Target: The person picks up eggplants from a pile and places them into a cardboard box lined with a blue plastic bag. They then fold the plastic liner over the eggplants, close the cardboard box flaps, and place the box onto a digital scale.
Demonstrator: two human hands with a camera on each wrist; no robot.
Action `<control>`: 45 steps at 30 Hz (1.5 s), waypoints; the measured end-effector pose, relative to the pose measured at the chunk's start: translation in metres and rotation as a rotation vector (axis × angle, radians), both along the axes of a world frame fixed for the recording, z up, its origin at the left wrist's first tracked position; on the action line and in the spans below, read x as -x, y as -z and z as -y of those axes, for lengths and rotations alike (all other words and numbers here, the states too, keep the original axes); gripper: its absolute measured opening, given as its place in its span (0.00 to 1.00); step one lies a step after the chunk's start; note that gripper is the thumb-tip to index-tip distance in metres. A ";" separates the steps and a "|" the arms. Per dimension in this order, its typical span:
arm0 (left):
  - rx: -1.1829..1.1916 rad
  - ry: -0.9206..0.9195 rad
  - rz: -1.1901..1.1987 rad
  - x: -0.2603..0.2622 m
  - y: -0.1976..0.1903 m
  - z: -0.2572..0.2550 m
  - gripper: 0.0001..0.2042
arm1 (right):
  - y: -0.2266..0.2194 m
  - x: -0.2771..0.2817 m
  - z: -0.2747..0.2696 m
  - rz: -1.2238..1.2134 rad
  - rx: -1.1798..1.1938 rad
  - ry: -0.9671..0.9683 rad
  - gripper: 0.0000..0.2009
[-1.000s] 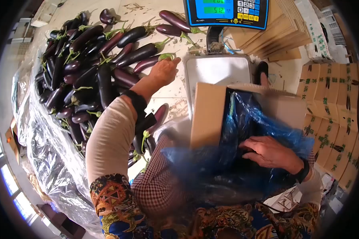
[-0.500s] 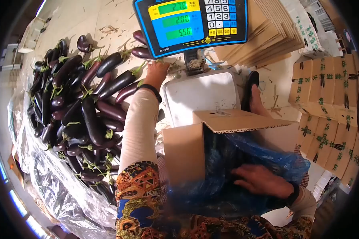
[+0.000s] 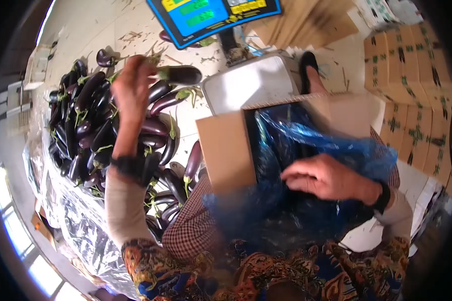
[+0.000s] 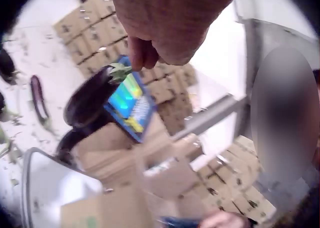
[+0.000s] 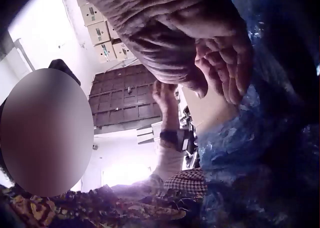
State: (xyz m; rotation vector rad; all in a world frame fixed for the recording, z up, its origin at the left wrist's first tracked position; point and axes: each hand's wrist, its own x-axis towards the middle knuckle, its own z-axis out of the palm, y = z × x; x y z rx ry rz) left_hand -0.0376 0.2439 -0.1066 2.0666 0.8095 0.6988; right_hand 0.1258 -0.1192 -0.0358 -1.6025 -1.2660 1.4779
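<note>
The left hand (image 3: pixel 131 90) is raised over the eggplant pile (image 3: pixel 93 130). It pinches the green stem end of a dark eggplant (image 3: pixel 183 74), which points right in the head view; in the left wrist view the eggplant (image 4: pixel 90 98) hangs from the fingertips of the left hand (image 4: pixel 170 23). Over the opening of a cardboard box (image 3: pixel 226 153) lined with a blue plastic bag (image 3: pixel 306 133), the right hand (image 3: pixel 331 178) has loosely bent fingers. In the right wrist view nothing shows in the right hand (image 5: pixel 200 48), beside the blue plastic (image 5: pixel 250 153).
Behind the box stands a scale with a pale tray (image 3: pixel 251 83) and a blue display (image 3: pixel 211 20). Flat cardboard (image 3: pixel 306 22) lies at the back, and stacked cartons (image 3: pixel 412 100) stand at the right. Clear plastic sheeting (image 3: pixel 90 226) edges the pile; a foot (image 3: pixel 311 75) is beside the tray.
The left hand has moved from beside the scale tray to the left, and an eggplant now hangs from its fingers. The right hand stays over the box. The head view has shifted.
</note>
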 end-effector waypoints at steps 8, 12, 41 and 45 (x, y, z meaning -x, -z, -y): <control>-0.650 0.779 -0.270 0.086 -0.196 0.184 0.08 | -0.044 0.040 -0.014 -0.869 0.332 0.285 0.24; -0.722 1.127 -0.011 0.056 -0.182 0.229 0.06 | -0.060 0.073 -0.003 -1.097 0.216 0.458 0.20; 1.478 0.353 -0.314 -0.055 -0.049 0.309 0.26 | 0.009 -0.075 0.016 0.770 -0.519 0.572 0.10; 1.459 0.221 -0.176 -0.078 -0.012 0.318 0.28 | 0.010 -0.074 0.014 0.771 -0.494 0.565 0.08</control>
